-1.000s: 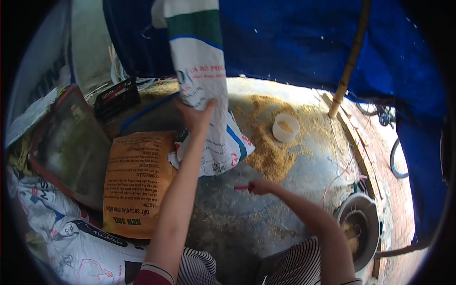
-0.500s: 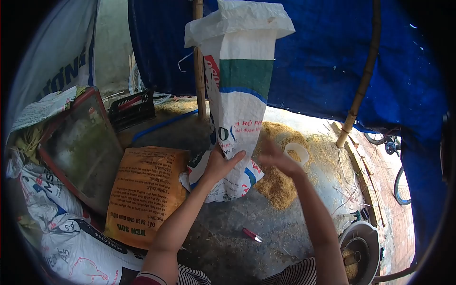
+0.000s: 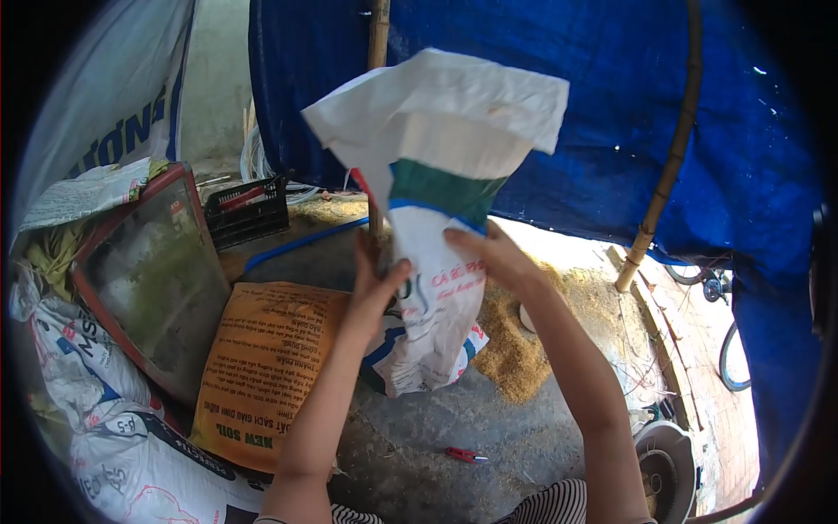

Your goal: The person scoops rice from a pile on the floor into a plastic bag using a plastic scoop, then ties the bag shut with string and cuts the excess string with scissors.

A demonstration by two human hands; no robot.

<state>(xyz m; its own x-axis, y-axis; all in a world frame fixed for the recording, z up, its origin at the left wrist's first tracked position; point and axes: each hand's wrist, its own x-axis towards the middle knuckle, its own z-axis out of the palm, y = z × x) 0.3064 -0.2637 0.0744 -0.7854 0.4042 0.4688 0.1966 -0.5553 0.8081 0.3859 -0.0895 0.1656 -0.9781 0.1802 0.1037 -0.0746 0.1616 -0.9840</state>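
A white woven plastic sack (image 3: 436, 271) with a green band and red print stands in front of me, its wide top leaning and flared to both sides. Its crumpled lower end is near the concrete floor. My right hand (image 3: 502, 260) grips its right side, thumb on the printed front and fingers behind. At the left edge is my left hand (image 3: 375, 284), thumb and fingers spread apart, the thumb tip right at the sack. Behind the sack lies a heap of yellow-brown husks (image 3: 511, 349), partly hidden along with a white bowl (image 3: 526, 319).
An orange soil bag (image 3: 271, 375) lies at the left, beside a red-framed panel (image 3: 153, 271) and white printed sacks (image 3: 148, 463). Red-handled snips (image 3: 467, 455) lie on the floor. A grey bucket (image 3: 668, 467) stands at lower right. Bamboo poles (image 3: 659, 192) stand before a blue tarp (image 3: 602, 113).
My right hand has moved from beside the sack onto its right side. My left hand has shifted up and left, its fingers spreading. The sack's top has dropped, widened and tilted.
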